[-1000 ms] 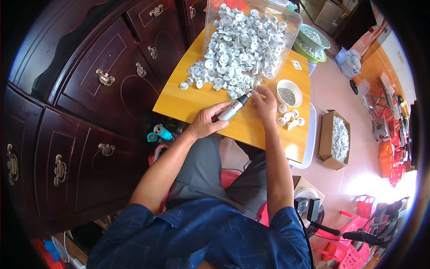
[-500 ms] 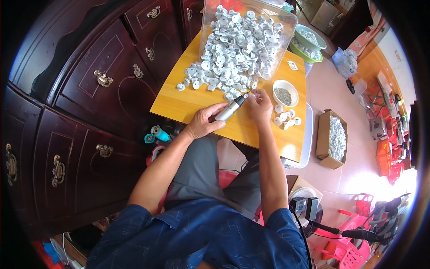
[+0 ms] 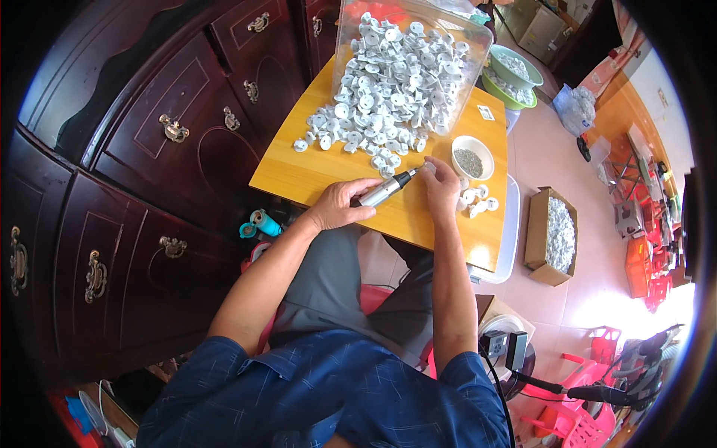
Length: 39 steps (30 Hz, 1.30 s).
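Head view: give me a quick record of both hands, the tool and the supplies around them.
Left hand: holding the silver cylindrical tool with a black front section
Right hand: small white plastic piece at its fingertips
Tool tip: pointed toward that piece; contact too small to tell
Work surface: yellow wooden table
Main supply: heap of white plastic pieces, partly outside a clear plastic bin
Small parts: grey bits in a round white bowl
Loose cluster: several white pieces beside the bowl
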{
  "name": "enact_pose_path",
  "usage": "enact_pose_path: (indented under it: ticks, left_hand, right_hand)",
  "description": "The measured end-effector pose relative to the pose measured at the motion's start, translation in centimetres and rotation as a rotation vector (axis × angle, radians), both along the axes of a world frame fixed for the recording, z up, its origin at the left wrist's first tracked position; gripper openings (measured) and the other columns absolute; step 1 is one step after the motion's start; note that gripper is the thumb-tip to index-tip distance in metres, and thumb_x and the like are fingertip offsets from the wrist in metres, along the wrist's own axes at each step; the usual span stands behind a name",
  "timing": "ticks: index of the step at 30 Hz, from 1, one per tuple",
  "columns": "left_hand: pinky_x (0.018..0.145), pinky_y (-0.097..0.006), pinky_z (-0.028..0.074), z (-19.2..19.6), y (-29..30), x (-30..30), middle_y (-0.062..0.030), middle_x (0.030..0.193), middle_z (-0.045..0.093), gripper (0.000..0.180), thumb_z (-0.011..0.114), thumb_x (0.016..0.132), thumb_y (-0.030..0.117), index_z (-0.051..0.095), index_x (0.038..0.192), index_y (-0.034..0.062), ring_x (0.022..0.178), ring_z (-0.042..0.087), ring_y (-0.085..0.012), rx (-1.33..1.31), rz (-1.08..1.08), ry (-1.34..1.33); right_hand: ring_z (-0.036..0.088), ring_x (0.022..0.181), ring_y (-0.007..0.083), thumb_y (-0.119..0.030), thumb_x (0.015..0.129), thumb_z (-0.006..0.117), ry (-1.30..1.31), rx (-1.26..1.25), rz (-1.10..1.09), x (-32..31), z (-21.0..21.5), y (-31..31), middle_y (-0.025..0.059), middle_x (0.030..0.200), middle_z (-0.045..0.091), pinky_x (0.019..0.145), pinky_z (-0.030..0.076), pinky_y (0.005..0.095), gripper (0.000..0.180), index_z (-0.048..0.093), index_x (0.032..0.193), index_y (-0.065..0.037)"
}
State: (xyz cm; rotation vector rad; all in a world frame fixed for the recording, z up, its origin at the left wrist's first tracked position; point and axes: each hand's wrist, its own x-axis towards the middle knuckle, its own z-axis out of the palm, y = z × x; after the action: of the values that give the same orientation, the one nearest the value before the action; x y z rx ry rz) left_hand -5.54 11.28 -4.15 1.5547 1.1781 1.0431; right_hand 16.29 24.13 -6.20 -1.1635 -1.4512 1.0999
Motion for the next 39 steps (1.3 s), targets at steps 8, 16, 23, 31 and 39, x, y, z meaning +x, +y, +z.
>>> enact_pose_path:
  ticks: [8, 16, 23, 31, 39]
  left_hand:
    - [0.091, -0.03, 0.05, 1.0, 0.4, 0.1, -0.0089, 0.114, 0.067, 0.062, 0.069, 0.08, 0.018, 0.053, 0.138, 0.0018, 0.101, 0.064, -0.0136, -0.049, -0.004, 0.071]
    - [0.092, -0.031, 0.05, 1.1, 0.4, 0.3, -0.0097, 0.113, 0.068, 0.06, 0.069, 0.081, 0.018, 0.054, 0.137, 0.0014, 0.101, 0.065, -0.0146, -0.065, 0.012, 0.078]
    - [0.091, -0.031, 0.05, 0.8, 0.4, 0.4, -0.0103, 0.111, 0.069, 0.06, 0.07, 0.08, 0.019, 0.055, 0.136, 0.0018, 0.1, 0.066, -0.0156, -0.048, 0.032, 0.037]
    - [0.087, -0.03, 0.052, 0.2, 0.5, 0.5, -0.011, 0.105, 0.071, 0.06, 0.071, 0.077, 0.024, 0.058, 0.132, 0.0028, 0.094, 0.068, -0.0169, -0.001, 0.067, 0.046]
    - [0.086, -0.03, 0.052, 0.4, 0.5, 0.6, -0.0104, 0.104, 0.071, 0.059, 0.071, 0.077, 0.023, 0.059, 0.131, 0.0022, 0.093, 0.068, -0.0164, -0.01, 0.081, 0.042]
  right_hand:
    - [0.062, 0.087, 0.0091, -0.01, 0.088, 0.068, -0.007, -0.004, 0.001, 0.1, 0.4, -0.1, 0.0049, 0.097, 0.07, 0.08, 0.049, 0.0232, 0.031, 0.068, 0.118, -0.004]
    - [0.063, 0.088, 0.0091, -0.01, 0.089, 0.068, -0.019, 0.011, -0.005, 0.1, -0.3, 0.0, 0.0048, 0.097, 0.07, 0.079, 0.05, 0.0236, 0.032, 0.068, 0.12, -0.005]
    - [0.058, 0.077, 0.0054, -0.007, 0.086, 0.069, 0.033, 0.033, -0.028, -0.1, -0.4, 0.0, 0.0003, 0.089, 0.068, 0.072, 0.048, 0.0201, 0.029, 0.07, 0.115, -0.003]
    - [0.064, 0.088, 0.0099, -0.009, 0.088, 0.068, -0.039, -0.01, -0.005, -0.1, 0.0, -0.1, 0.0051, 0.098, 0.071, 0.08, 0.05, 0.0239, 0.031, 0.068, 0.118, -0.002]
    - [0.058, 0.076, 0.0058, -0.008, 0.085, 0.07, -0.063, 0.06, -0.029, 0.0, -0.8, 0.2, 0.0005, 0.087, 0.068, 0.07, 0.048, 0.021, 0.029, 0.071, 0.114, -0.003]
